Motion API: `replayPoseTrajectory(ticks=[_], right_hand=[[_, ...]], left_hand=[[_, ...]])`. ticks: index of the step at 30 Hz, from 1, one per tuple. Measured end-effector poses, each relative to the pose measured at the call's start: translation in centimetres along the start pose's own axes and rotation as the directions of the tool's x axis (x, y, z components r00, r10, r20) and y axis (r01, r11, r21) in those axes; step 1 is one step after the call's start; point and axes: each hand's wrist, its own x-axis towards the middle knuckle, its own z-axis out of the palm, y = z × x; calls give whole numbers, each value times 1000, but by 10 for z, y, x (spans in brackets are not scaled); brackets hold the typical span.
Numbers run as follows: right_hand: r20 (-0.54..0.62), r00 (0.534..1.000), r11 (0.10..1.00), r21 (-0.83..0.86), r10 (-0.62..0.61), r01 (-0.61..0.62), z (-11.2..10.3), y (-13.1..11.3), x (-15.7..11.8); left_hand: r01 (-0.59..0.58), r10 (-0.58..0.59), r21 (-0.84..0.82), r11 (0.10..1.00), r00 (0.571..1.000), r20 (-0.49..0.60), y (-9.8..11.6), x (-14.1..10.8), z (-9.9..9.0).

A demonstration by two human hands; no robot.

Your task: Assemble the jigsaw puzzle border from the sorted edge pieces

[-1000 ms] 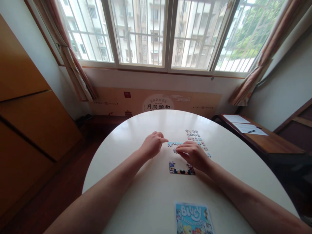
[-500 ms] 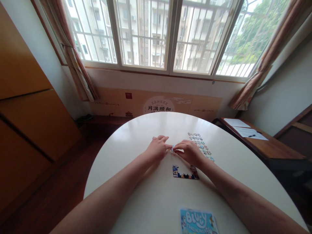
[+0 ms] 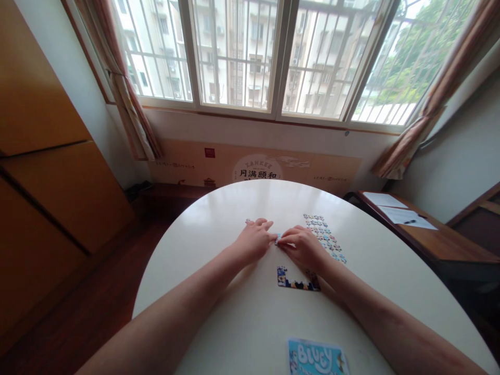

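Note:
A small light-blue jigsaw puzzle piece (image 3: pixel 277 239) is between my hands near the table's middle. My right hand (image 3: pixel 303 246) has its thumb and fingers pinched on the piece's right side. My left hand (image 3: pixel 254 240) lies low over the table, fingers apart, one fingertip touching the piece's left edge. Closer to me is a partly joined puzzle (image 3: pixel 298 284), its dark bottom and left edges showing; my right wrist partly covers its right side. Rows of loose puzzle pieces (image 3: pixel 322 233) lie beyond my right hand. Another piece (image 3: pixel 247 222) peeks out behind my left hand.
The white round table (image 3: pixel 203 229) carries everything. A blue puzzle box (image 3: pixel 317 357) marked "Bluey" is at the near edge of view. To the right, a wooden desk (image 3: pixel 449 242) holds papers (image 3: pixel 407 217) and pens. A barred window and curtains stand behind.
The view has shifted slightly. My hands stay at nearly the same spot around the puzzle piece, the right fingers barely moved.

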Motion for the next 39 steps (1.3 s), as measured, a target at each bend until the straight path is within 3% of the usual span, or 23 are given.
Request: replayPoseTrajectory(ticks=[10,15,19,25,39], right_hand=[[94,993,995,-74,70,-63,-4,-4,3],[-58,994,996,-1,94,-94,-11,2,0],[-188,971,986,-46,146,-157,-15,12,-2],[-114,983,981,-117,141,-154,-9,16,-6],[51,979,978,-87,195,-190,-9,19,-13]], left_hand=[[8,-7,12,1000,999,-48,-1,1,4],[-3,3,-2,1000,996,-92,-8,-1,3],[-26,25,-2,1000,992,-124,-14,-2,-3],[-88,85,-29,996,993,-82,-14,0,-1],[-70,68,-125,990,998,-16,-10,11,14]])
